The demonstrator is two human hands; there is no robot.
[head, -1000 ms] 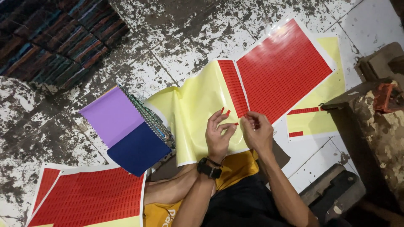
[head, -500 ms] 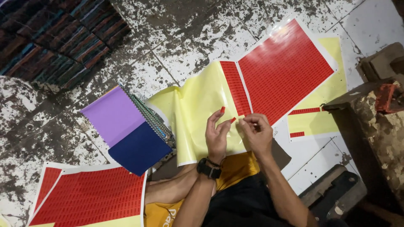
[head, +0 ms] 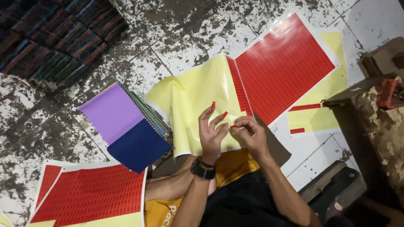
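small red stickers were the things in hand: one was pinched between the thumb and forefinger of the right hand, right at the tips of the left hand, and two more clung to the left fingertips, which stood spread and raised. the right fingers were closed together on the one sticker; the left hand gripped nothing, its fingers apart, with the stickers merely stuck to their ends. both hands hovered just above a yellow backing sheet, its left edge curled up off the floor. that sheet ran on to the right into a red sticker sheet with a white border, a narrow red strip of it lying just beside the hands. under the red sheet's far corner lay another yellow sheet with a few red strips left on it. left of the hands sat a stack of spiral notebooks, the top cover purple above and dark blue below, touching the curled edge of the backing sheet. a second red sticker sheet lay at the lower left, near the person's knee. a black wristwatch ringed the left wrist. everything rested on a stained tiled floor. a dark pile of bundled goods filled the upper left, well apart.
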